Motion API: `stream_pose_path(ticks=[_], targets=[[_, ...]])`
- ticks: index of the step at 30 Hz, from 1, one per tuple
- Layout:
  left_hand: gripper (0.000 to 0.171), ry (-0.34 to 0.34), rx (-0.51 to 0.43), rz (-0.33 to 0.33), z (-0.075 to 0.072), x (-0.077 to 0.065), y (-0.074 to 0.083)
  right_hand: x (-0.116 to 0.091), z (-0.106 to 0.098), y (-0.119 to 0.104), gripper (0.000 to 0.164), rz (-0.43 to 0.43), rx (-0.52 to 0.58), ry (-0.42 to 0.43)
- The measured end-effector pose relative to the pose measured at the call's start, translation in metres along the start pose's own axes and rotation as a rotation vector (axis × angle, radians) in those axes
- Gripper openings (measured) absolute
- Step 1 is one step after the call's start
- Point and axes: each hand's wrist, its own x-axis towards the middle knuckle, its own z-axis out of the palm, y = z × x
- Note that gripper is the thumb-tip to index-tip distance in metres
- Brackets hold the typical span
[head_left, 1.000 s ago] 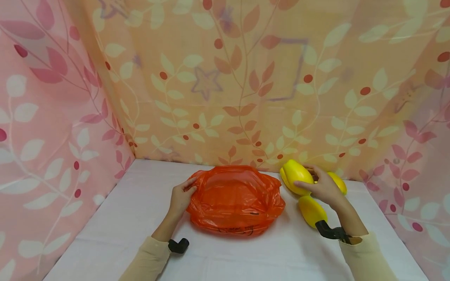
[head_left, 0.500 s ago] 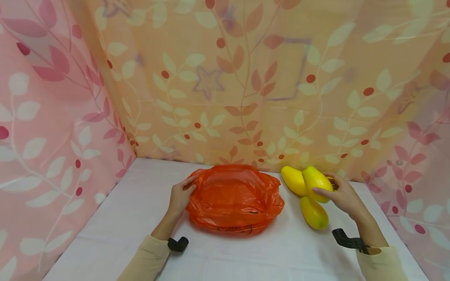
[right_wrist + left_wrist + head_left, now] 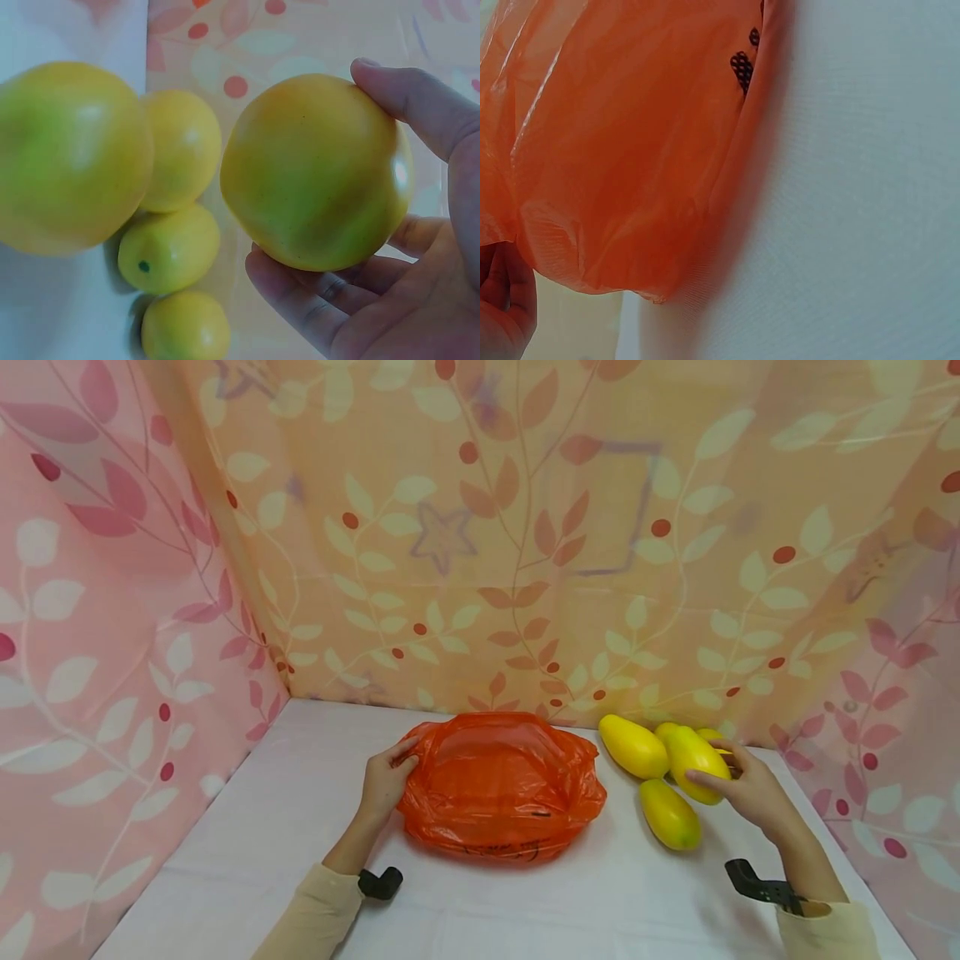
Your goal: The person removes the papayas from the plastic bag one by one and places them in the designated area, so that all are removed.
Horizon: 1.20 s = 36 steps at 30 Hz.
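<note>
My left hand (image 3: 386, 783) pinches the left edge of a red plastic bag (image 3: 501, 785), which lies puffed up on the table. In the left wrist view, the hand (image 3: 506, 304) shows only at the lower left, its fingertips hidden behind the bag (image 3: 622, 157). My right hand (image 3: 753, 789) grips a yellow mango (image 3: 699, 764) between thumb and fingers; the right wrist view has this mango (image 3: 315, 176) raised apart from the others. Nearest it lie another mango (image 3: 633, 747) to its left and a greener-tipped mango (image 3: 670, 814) in front.
Behind the held fruit, more mangoes (image 3: 169, 247) sit against the back, partly hidden in the head view. The white tabletop (image 3: 480, 910) meets a floral cloth wall (image 3: 517, 568) at the back. Pink floral cloth (image 3: 112, 652) borders the left side.
My right hand has carried its mango to the right and slightly nearer, uncovering the mango at the left and others behind. The left hand and the bag have stayed put.
</note>
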Motion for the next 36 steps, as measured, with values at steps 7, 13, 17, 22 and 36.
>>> stream_pose_path(ticks=[7,13,17,22,36], targets=[[0.037,-0.002,0.012,-0.001,0.000,0.001,-0.001,-0.004,-0.001,0.011,0.089,0.012,0.001,0.015],[0.037,0.003,0.000,-0.003,0.000,0.001,0.000,-0.006,-0.004,0.020,0.090,0.031,0.001,0.013],[0.037,0.010,0.002,-0.002,0.001,0.000,-0.001,-0.006,-0.006,0.026,0.091,0.042,0.006,0.009],[0.037,0.010,0.012,-0.019,0.001,-0.003,-0.007,-0.009,-0.005,0.037,0.092,0.088,-0.003,-0.019],[0.037,0.008,0.007,0.000,0.000,0.000,-0.006,-0.004,-0.005,0.060,0.101,0.219,0.008,-0.071]])
